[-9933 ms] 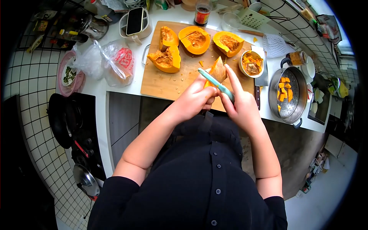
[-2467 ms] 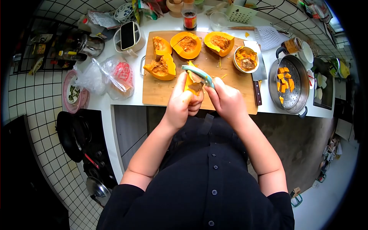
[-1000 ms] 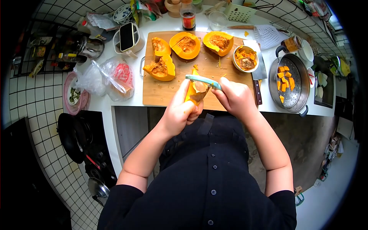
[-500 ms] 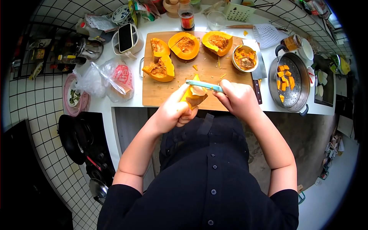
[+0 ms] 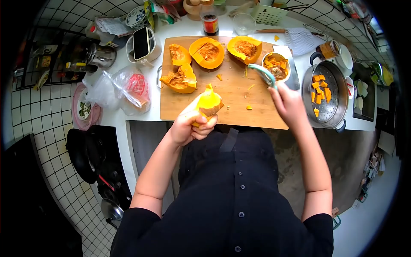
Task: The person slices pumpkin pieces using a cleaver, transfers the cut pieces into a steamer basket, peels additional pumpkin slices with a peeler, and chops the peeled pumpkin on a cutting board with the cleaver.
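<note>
My left hand [image 5: 192, 125] is wrapped round a pumpkin piece [image 5: 209, 103], partly peeled to bright yellow flesh, above the front of the wooden cutting board [image 5: 244, 115]. My right hand [image 5: 290, 102] grips a light-blue peeler [image 5: 266, 73], its head just left of a white bowl [image 5: 287, 75] of peelings and scraps. Larger pumpkin pieces with seedy pulp, one of them a half-like chunk [image 5: 207, 52], lie along the back and left of the board. Small orange scraps are scattered on the wood. A knife blade [image 5: 293, 77] shows right of the bowl; my right hand covers its handle.
At the right stands a steel steamer pot [image 5: 345, 100] holding several cut pumpkin cubes. Left of the board are plastic bags [image 5: 133, 88] and a container [image 5: 155, 50] with a phone on top. A sauce bottle [image 5: 210, 23] and a clear cup [image 5: 244, 25] stand behind the board.
My right hand has moved the peeler away from the pumpkin piece, rightward to the bowl. My left hand still holds the piece, now turned with more peeled flesh showing.
</note>
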### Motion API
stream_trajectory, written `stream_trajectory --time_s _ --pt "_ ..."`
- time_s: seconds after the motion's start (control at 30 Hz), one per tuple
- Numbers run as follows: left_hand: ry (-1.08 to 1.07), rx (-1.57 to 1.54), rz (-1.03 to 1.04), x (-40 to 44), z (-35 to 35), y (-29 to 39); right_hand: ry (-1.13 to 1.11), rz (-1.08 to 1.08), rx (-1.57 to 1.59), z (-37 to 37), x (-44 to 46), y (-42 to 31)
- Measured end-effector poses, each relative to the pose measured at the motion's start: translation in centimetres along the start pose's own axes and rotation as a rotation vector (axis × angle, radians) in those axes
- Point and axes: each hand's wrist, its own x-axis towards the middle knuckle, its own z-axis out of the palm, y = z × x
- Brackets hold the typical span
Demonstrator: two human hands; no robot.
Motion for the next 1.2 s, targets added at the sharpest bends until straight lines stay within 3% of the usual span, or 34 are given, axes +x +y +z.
stream_trajectory --time_s 0.1,0.3,0.43,0.6,0.93,1.13,1.2 --pt "0.046 0.107 0.05 0.9 0.4 -0.5 -0.081 0.147 0.15 2.3 -1.1 -0.6" --pt "0.19 0.444 0.264 3.2 0.4 -2.3 -0.138 0.489 0.802 6.2 -2.5 -3.3" --pt "0.209 0.223 0.248 3.9 1.1 -3.0 -0.179 0.593 1.076 6.3 -2.7 -5.3" --pt "0.246 0.047 0.238 4.3 0.9 -3.0 -0.141 0.448 0.832 6.0 -3.1 -5.2" --pt "0.489 0.427 0.24 4.0 2.2 -3.1 -0.001 0.104 0.363 6.3 -3.4 -6.7" --pt "0.569 0.337 0.294 4.3 3.0 -3.9 0.04 -0.01 0.151 6.4 -3.7 -6.4" --pt "0.496 0.32 0.279 4.1 2.4 -4.0 0.054 -0.02 0.097 6.4 -3.8 -6.5"
